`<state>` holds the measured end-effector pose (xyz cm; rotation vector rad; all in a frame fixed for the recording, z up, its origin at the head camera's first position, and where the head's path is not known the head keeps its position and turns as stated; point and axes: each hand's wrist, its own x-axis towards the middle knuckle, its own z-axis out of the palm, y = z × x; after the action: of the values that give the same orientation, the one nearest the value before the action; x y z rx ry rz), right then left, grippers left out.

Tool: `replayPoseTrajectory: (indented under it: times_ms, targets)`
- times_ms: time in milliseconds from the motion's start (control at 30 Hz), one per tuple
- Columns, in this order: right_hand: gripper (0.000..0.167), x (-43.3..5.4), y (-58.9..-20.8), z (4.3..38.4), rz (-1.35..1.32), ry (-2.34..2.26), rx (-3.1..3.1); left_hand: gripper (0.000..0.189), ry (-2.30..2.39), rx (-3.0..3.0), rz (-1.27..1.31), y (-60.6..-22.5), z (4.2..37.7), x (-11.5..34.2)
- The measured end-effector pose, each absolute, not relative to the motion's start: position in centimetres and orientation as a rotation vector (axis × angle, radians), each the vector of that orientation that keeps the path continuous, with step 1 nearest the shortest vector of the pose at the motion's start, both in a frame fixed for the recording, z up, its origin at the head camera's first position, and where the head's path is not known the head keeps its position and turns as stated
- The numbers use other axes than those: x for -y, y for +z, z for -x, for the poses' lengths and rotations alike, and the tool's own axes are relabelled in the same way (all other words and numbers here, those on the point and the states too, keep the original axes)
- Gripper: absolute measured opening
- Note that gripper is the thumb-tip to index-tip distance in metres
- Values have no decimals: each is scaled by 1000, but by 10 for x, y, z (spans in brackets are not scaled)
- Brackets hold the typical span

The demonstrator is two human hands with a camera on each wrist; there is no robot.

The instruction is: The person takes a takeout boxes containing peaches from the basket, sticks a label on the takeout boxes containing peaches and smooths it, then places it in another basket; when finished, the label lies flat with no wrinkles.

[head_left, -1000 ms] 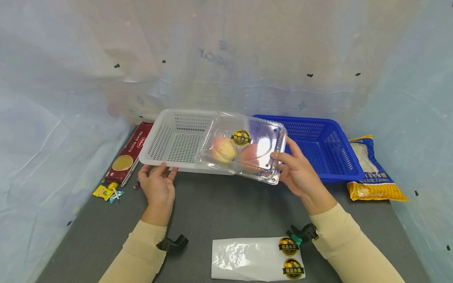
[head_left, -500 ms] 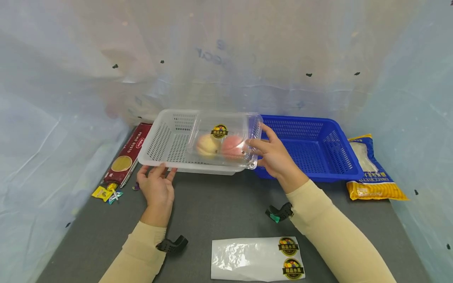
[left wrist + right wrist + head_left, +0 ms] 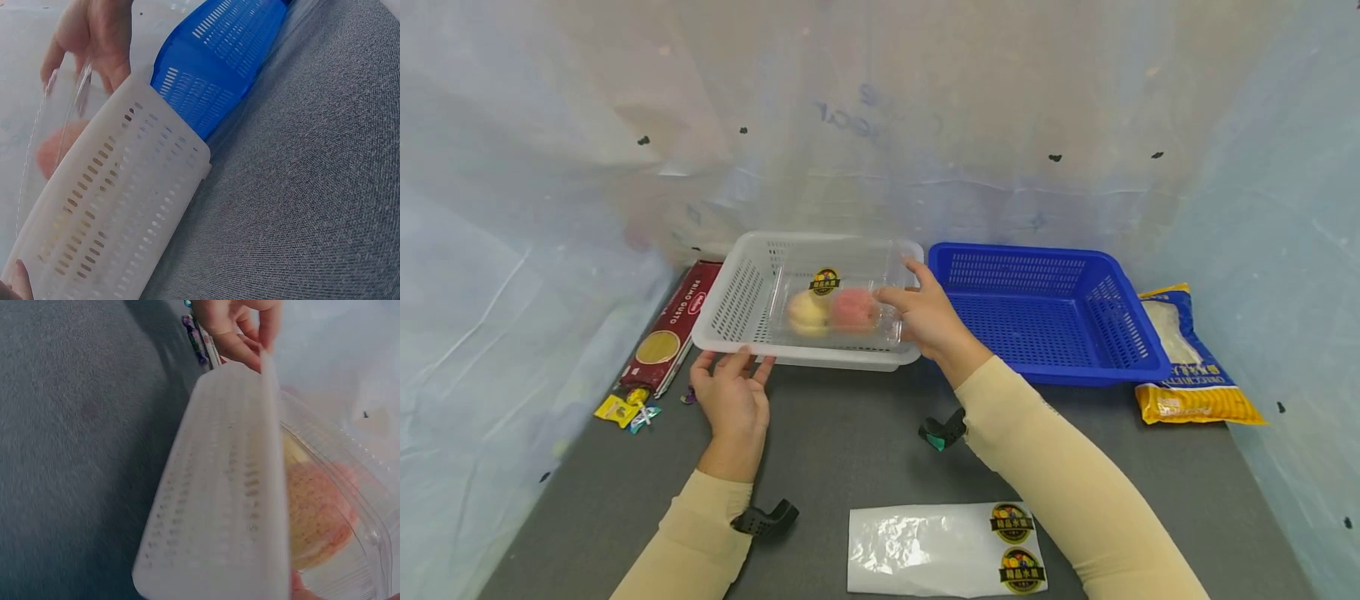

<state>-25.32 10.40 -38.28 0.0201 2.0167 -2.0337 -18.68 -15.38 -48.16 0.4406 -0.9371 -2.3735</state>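
Observation:
In the head view my right hand [image 3: 928, 321] grips the right end of a clear plastic clamshell box [image 3: 838, 250]. Two peaches [image 3: 853, 310], one yellowish and one pink, show through its lid, which bears a black and gold sticker [image 3: 825, 282]. The box is at the opening of a white plastic basket [image 3: 730, 312]; in the left wrist view part of it rises above the rim. My left hand [image 3: 735, 400] pinches the near left rim of that basket. The right wrist view shows those left fingers [image 3: 270, 328] on the rim.
A blue basket [image 3: 1045, 333] stands right of the white one, with a blue and yellow pasta bag [image 3: 1195, 367] beyond. A red pasta packet [image 3: 662, 342] and small candies [image 3: 625, 410] lie left. A white sticker sheet [image 3: 925, 550] lies in front.
My right hand has carried the clear box left and levelled it, from over the gap between baskets to the white basket. My left hand has stayed on the rim.

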Motion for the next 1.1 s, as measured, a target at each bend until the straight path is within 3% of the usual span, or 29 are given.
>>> replayPoseTrajectory:
  times_ms: [367, 1100]
  targets:
    - [89, -74, -415, 272, -119, -2090, -1889, 46, -2377, 925, -443, -479, 188, 153]
    - [81, -60, -430, 288, -137, -2107, -1858, 47, -2378, 909, -455, -482, 189, 156]
